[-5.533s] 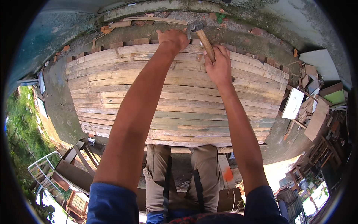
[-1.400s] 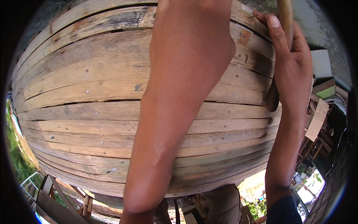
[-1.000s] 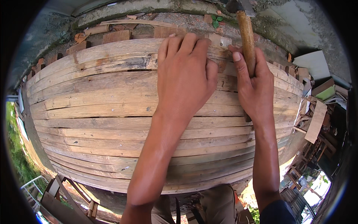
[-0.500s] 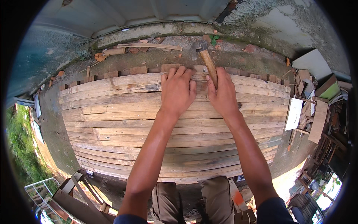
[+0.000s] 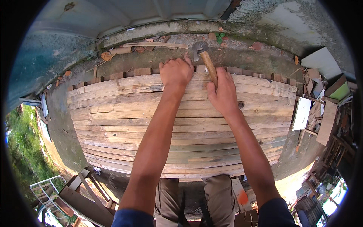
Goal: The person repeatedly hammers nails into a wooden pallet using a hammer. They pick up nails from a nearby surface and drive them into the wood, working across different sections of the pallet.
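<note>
The right hand (image 5: 224, 92) is wrapped round the hammer (image 5: 209, 65), leaving its head free beyond the slats' (image 5: 202, 121) far edge; the left hand (image 5: 176, 72) curls there, seemingly for support, any grip hidden.

Has the slat platform (image 5: 124, 109) directly in front, legs (image 5: 219, 196) at its near edge. Has the left hand (image 5: 177, 72) at the far edge; just to the right, has the hammer (image 5: 209, 65) in the right hand (image 5: 225, 94), its head beyond the platform. Faces a ledge (image 5: 166, 30) behind, with a wood strip (image 5: 162, 44) before it. Has scrap boards (image 5: 326, 123) rightward, greenery (image 5: 26, 143) leftward, a rack (image 5: 47, 192) near left.
</note>
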The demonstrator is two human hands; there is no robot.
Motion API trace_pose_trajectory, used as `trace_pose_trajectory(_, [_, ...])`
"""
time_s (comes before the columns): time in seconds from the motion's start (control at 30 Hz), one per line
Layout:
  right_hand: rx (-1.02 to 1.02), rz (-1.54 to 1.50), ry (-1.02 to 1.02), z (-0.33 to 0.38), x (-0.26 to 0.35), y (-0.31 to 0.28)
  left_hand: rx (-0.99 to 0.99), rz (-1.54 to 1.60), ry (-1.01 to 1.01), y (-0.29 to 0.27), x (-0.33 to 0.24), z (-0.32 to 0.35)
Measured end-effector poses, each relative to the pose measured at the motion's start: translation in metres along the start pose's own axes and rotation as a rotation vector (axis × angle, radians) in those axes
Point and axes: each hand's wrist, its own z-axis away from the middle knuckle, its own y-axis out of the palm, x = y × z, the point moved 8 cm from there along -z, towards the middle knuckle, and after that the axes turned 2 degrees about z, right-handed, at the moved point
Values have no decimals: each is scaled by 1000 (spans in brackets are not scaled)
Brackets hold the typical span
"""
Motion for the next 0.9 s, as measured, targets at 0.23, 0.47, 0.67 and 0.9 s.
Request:
trace_pose_trajectory(0.23, [-39, 20, -13, -3, 5, -9, 14, 4, -9, -8, -1, 4])
trace_pose_trajectory(0.47, [15, -297, 405, 30, 7, -35, 43, -32, 17, -8, -3, 1])
trace_pose_trajectory(0.67, [186, -293, 515, 70, 29, -35, 15, -5, 24, -7, -3, -1])
trace_pose_trajectory(0.9, [105, -239, 477, 78, 32, -35, -18, -6, 43, -9, -4, -2])
